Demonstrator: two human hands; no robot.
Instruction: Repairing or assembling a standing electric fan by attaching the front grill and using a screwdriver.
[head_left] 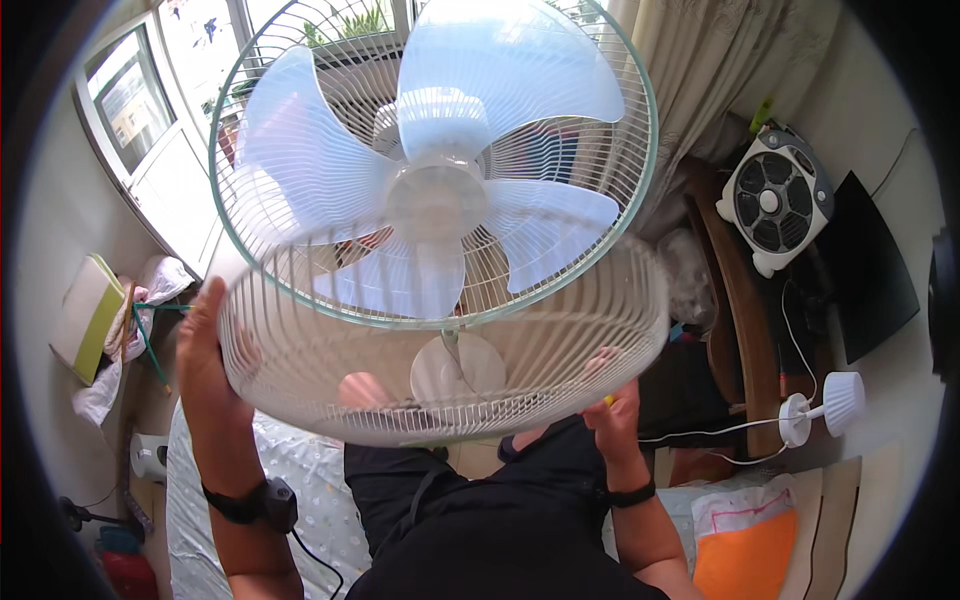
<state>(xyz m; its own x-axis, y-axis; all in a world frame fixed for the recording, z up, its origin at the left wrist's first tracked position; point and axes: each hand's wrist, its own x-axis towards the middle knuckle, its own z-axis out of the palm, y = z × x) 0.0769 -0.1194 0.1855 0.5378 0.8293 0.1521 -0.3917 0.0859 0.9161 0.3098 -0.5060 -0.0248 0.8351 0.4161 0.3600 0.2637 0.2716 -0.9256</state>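
A standing fan with pale blue translucent blades point(290, 150) and a whitish hub point(437, 200) fills the upper middle. Its rear wire grille point(652, 150) has a pale green rim. In front of its lower part, the round white front grille point(330, 405) is tilted and apart from most of the rear one. My left hand point(212, 365) grips the left rim, thumb outside and fingers behind the wires. On the right, my right hand point(615, 415) is closed at the rim around a small yellow thing point(608, 400), mostly hidden, kind unclear. Below stands the round white fan base point(458, 375).
I sit on a bed with a patterned sheet point(320, 490). At right are a small box fan point(770, 200), a dark screen point(872, 270), a white lamp point(842, 402) with cords, and an orange cloth point(745, 555). Curtains point(690, 70) and a white door point(165, 170) stand behind.
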